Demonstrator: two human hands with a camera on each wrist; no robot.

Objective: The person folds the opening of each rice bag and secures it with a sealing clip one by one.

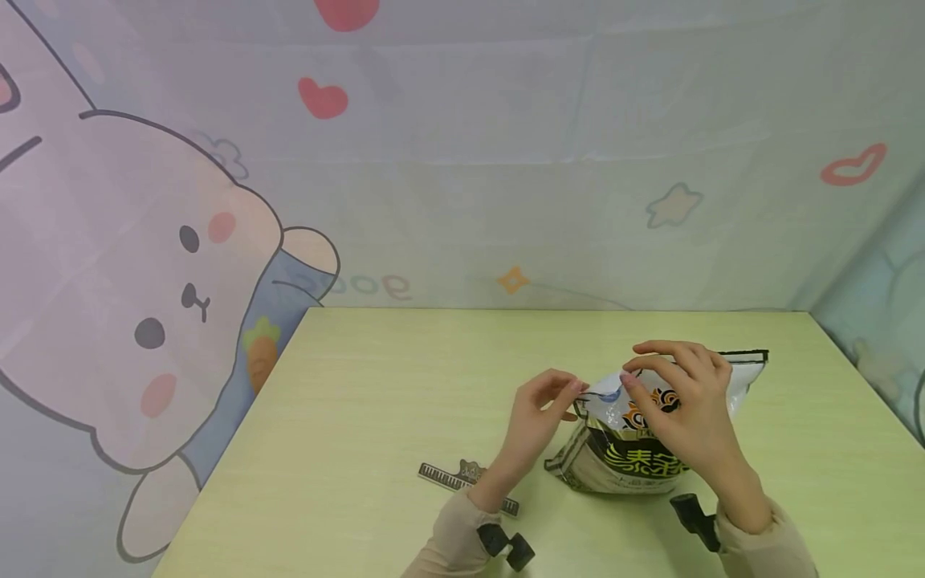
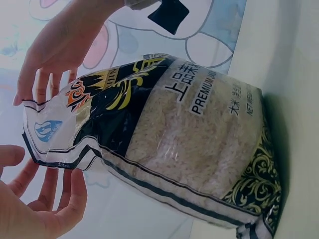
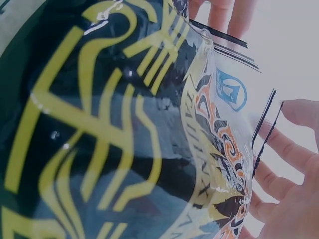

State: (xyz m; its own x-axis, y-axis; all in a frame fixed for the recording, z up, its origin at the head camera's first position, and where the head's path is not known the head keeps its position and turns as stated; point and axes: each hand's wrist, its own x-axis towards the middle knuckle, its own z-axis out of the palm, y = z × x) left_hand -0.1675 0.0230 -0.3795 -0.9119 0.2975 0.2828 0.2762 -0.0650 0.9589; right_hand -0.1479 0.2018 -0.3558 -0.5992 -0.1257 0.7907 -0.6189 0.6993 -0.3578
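A plastic bag of rice (image 1: 636,461), white at the top with a black and gold label, stands on the table. Its clear front shows the grains in the left wrist view. My left hand (image 1: 538,405) pinches the bag's top left corner between thumb and fingers. Along the same top edge, my right hand (image 1: 690,401) holds the film, thumb in front and other fingers spread over the bag. In the right wrist view the right hand (image 3: 294,184) is at the bag's edge. Whether the bag's mouth is sealed, I cannot tell.
Beneath my left forearm lies a flat long clip with a piano-key pattern (image 1: 442,478), its middle partly hidden. The pale table (image 1: 361,401) ends at a cloth backdrop (image 1: 462,201) printed with a rabbit and hearts. Black cameras sit on both wrists.
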